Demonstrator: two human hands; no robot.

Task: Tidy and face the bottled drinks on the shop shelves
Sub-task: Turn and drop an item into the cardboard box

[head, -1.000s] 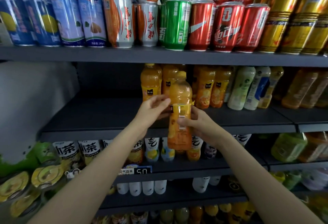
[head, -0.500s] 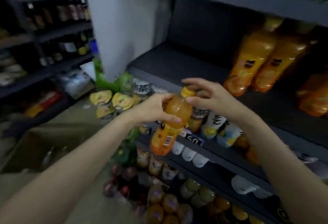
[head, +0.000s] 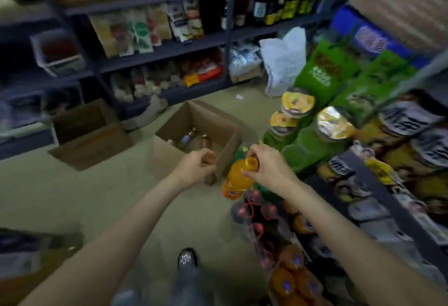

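Note:
An orange juice bottle (head: 236, 179) with a yellow cap hangs over the floor beside the drinks shelves. My right hand (head: 266, 167) grips it at the neck and cap. My left hand (head: 197, 166) is just to the left of the bottle, apart from it, fingers curled with nothing in them. An open cardboard box (head: 223, 126) on the floor just beyond my hands holds a few bottles (head: 191, 138).
The drinks shelves (head: 378, 196) run along the right with bottled drinks and green packs. A second cardboard box (head: 89, 133) lies on the floor at left. Dark shelving (head: 169, 46) with groceries lines the back. A white plastic bag (head: 283, 61) stands at the aisle's end. My shoe (head: 187, 258) is below.
My view swung from the shelf face down and left to the floor. The bottle came away from the shelf; my left hand let go and my right hand now holds it by the neck.

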